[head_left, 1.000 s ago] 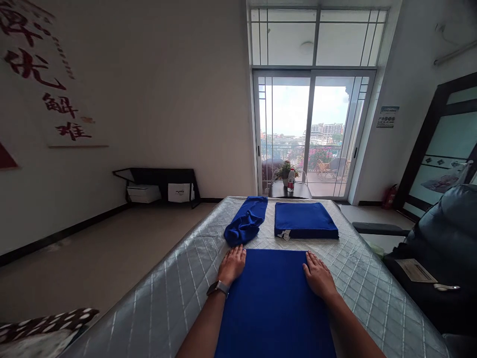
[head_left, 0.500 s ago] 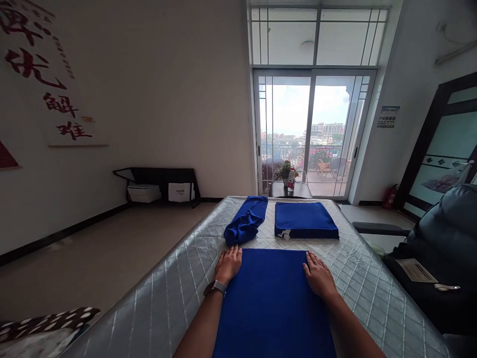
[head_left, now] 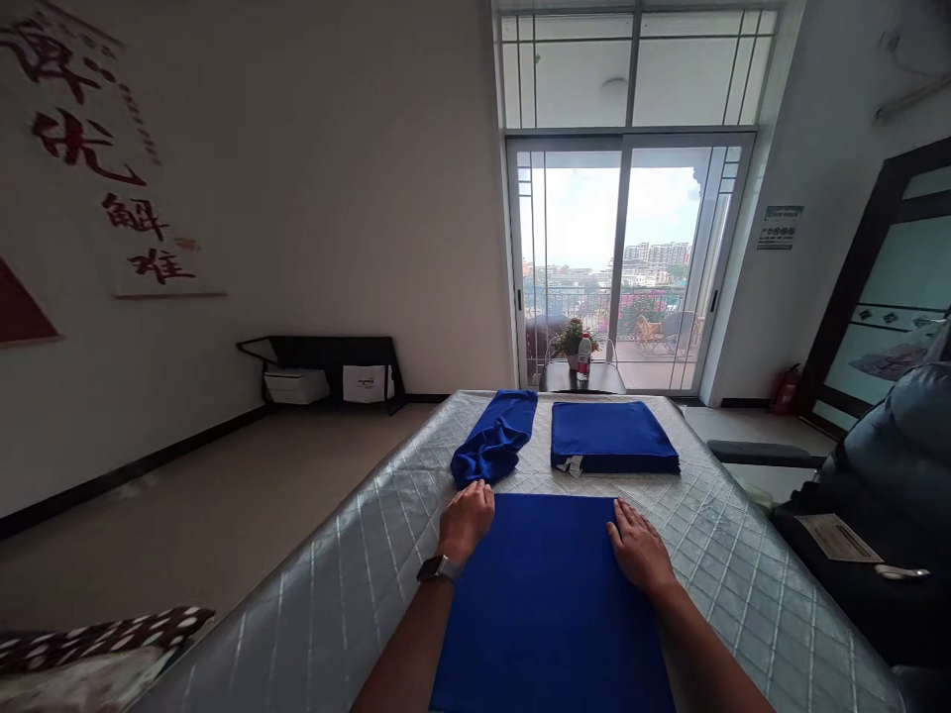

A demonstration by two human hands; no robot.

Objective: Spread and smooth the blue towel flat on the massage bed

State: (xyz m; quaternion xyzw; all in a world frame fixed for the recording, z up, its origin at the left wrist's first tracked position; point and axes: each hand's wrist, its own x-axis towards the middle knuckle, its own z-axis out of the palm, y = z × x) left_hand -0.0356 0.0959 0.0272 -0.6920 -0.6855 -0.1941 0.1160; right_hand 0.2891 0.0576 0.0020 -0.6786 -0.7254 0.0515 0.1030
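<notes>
A flat blue cloth (head_left: 554, 604) with straight edges lies on the bed in front of me. My left hand (head_left: 467, 517), a watch on its wrist, is at the cloth's far left corner with its fingers bent together over the edge; the fingertips are partly hidden. Flat on the far right corner rests my right hand (head_left: 640, 545), fingers stretched out. Just beyond my left hand is a crumpled blue cloth (head_left: 496, 436). To its right sits a neat stack of folded blue cloths (head_left: 613, 431) with white tags at its near edge.
A quilted silver-grey cover (head_left: 357, 574) spans the bed. Behind it, a small table (head_left: 605, 378) carries a bottle (head_left: 583, 356) and a potted plant (head_left: 571, 342). At right stands a dark chair (head_left: 906, 446) with a card on it. A low black rack (head_left: 334, 352) lines the left wall.
My left hand has gone from lying flat to bent fingers and shifted slightly right along the cloth's far corner. My right hand stays flat. The view has turned a little left.
</notes>
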